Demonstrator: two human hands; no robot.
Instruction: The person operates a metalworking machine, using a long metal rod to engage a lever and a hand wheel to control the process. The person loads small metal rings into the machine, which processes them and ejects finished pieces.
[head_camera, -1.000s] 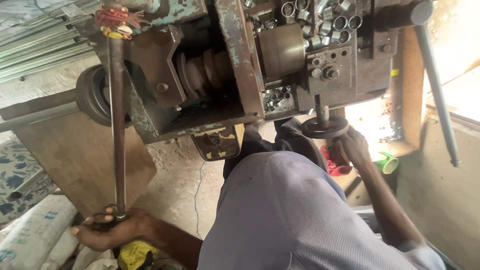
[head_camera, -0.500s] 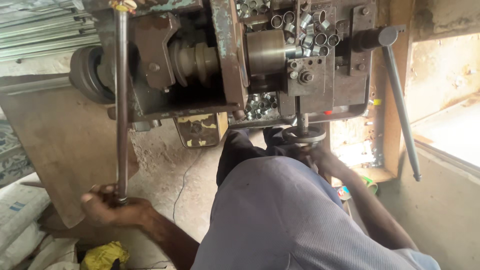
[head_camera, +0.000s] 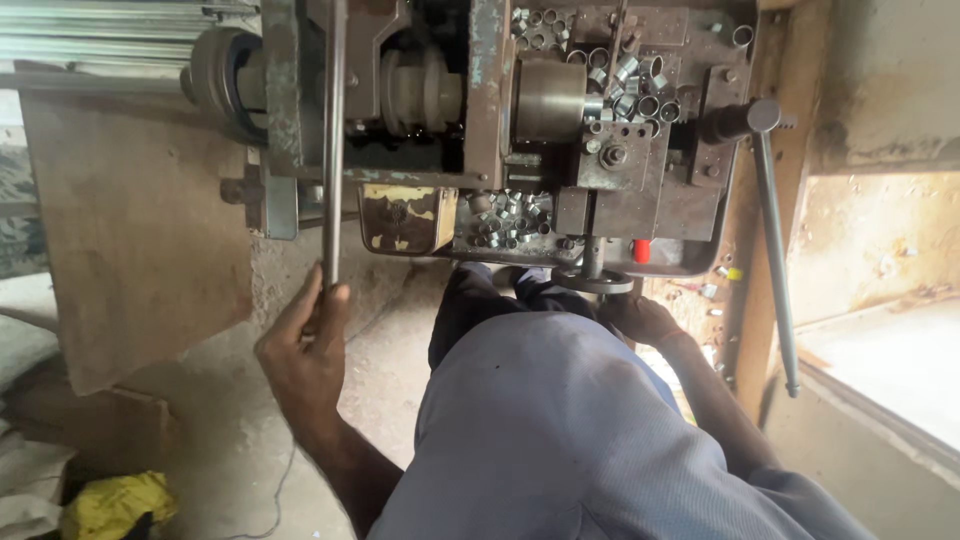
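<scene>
I look down on an old metal lathe (head_camera: 520, 130). My left hand (head_camera: 300, 355) grips the lower end of a long steel lever rod (head_camera: 332, 140) that rises to the machine's top left. My right hand (head_camera: 640, 318) rests on a small round handwheel (head_camera: 592, 282) under the carriage, its fingers wrapped on the rim. Several short metal rings (head_camera: 610, 70) lie heaped on the machine near the chuck (head_camera: 548, 100), and more rings (head_camera: 505, 215) sit in a tray below. My grey shirt fills the lower middle.
A second long lever (head_camera: 775, 250) hangs down at the right beside a wooden post (head_camera: 752, 330). A flat wooden board (head_camera: 130, 230) leans at the left. A yellow bag (head_camera: 120, 505) lies on the dirt floor at lower left. A pulley wheel (head_camera: 215, 75) sits at the machine's left end.
My left hand has slid up along the lever rod and swung it toward the right. The view has shifted, so the machine sits lower and more central. My right hand stays on the handwheel.
</scene>
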